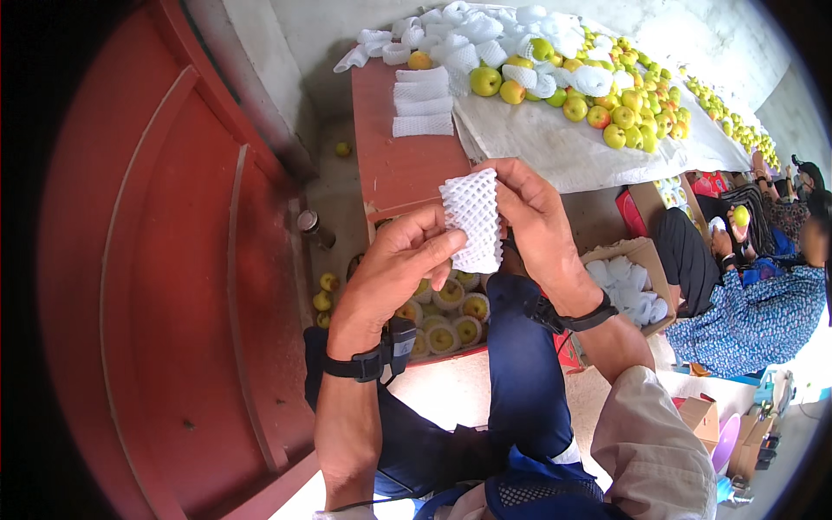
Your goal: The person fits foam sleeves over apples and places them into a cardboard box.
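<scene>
My left hand (413,250) and my right hand (536,221) hold a white foam net sleeve (473,218) between them, over my lap. The sleeve looks flattened, and no fruit shows in it. Just beyond, several flat foam sleeves (422,107) lie in a row on the red-brown tabletop (406,172). Behind them is a heap of loose foam sleeves (461,39), beside a large pile of green-yellow apples (624,117) on a white cloth (520,140). Below my hands, a box holds apples in foam sleeves (444,338); my left hand and wrist hide part of it.
A red door (175,292) stands at the left. Loose apples (322,300) and a jar (308,221) are on the floor by the table. A cardboard box of foam sleeves (640,257) is at the right, next to a seated co-worker (754,305) holding an apple (740,216).
</scene>
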Motion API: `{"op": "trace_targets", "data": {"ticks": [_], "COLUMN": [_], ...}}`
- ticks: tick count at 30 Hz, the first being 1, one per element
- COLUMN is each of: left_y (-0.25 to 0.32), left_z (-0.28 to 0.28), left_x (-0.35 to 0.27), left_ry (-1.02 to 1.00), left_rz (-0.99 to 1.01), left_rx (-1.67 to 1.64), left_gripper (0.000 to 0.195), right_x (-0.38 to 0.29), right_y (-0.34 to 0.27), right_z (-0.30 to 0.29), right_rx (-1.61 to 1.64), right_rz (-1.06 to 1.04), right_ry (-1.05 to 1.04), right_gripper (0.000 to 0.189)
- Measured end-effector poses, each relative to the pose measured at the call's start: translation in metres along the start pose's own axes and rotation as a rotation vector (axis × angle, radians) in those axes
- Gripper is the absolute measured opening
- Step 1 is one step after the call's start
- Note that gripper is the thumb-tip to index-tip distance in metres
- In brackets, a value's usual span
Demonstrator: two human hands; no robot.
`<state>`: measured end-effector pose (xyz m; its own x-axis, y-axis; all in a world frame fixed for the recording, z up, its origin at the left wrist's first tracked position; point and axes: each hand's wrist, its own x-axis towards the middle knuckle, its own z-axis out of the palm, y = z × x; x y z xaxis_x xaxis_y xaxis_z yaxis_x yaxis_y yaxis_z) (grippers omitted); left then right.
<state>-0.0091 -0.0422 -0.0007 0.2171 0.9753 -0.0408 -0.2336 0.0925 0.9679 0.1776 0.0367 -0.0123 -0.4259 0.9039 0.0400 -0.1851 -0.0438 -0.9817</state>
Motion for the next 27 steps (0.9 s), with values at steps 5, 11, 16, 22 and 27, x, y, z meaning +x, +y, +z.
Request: {"op": "trace_targets", "data": {"ticks": [5, 11, 16, 22, 27], "left_y": [-0.002, -0.008, -0.008, -0.009, -0.008], "left_z": [0.004, -0.001, -0.012, -0.007, -0.005], "left_x": [0.001, 0.003, 0.002, 0.003, 0.0], "left_ry": [-0.001, 0.095, 0.08, 0.106, 0.059], "left_rz": [-0.008, -0.005, 0.056, 0.033, -0.022], "left_rx": [-0.028, 0.004, -0.25, -0.24, -0.197], "left_gripper": [0.021, 0.021, 0.026, 0.022, 0.023], "right_x": [-0.001, -0.009, -0.007, -0.004, -0.003], "right_y": [0.013, -0.001, 0.007, 0.015, 0.016], "right_z": [0.01, 0.014, 0.012, 0.007, 0.001], "right_rx": [-0.466, -0.717, -0.393, -0.268, -0.288], "right_rz": [-0.463, -0.435, -0.287, -0.257, -0.31], "right_ry": [0.181, 0.146, -0.003, -0.104, -0.073], "right_gripper": [0.027, 0.042, 0.047, 0.041, 0.032]}}
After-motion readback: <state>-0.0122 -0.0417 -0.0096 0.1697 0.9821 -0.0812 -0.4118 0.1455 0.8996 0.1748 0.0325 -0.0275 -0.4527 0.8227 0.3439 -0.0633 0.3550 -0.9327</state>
